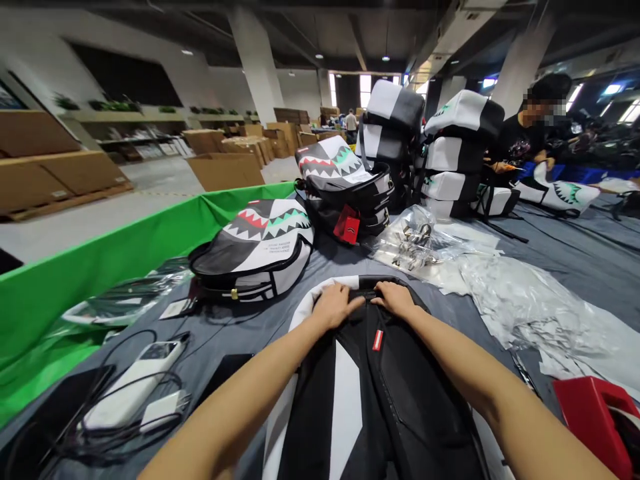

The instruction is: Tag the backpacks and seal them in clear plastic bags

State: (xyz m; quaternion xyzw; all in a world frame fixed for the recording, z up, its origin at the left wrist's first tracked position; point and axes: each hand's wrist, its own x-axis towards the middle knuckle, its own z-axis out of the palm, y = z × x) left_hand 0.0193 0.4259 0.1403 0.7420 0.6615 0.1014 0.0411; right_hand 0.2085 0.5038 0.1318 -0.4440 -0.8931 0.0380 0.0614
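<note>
A black and white backpack lies in front of me with its strap side up and a small red label near the top. My left hand grips its upper edge left of the middle, thumb stretched toward the centre. On the other side of the top handle, my right hand has its fingers curled onto the same edge. The fingertips of both hands are partly hidden. Just beyond lies another backpack with a shark-mouth print, and behind it a similar backpack bears a red hang tag.
Stacked backpacks stand at the back, near a co-worker. Clear plastic bags and white wrapping spread to the right, above a red tape dispenser. A white power bank with cables lies left, inside a green barrier.
</note>
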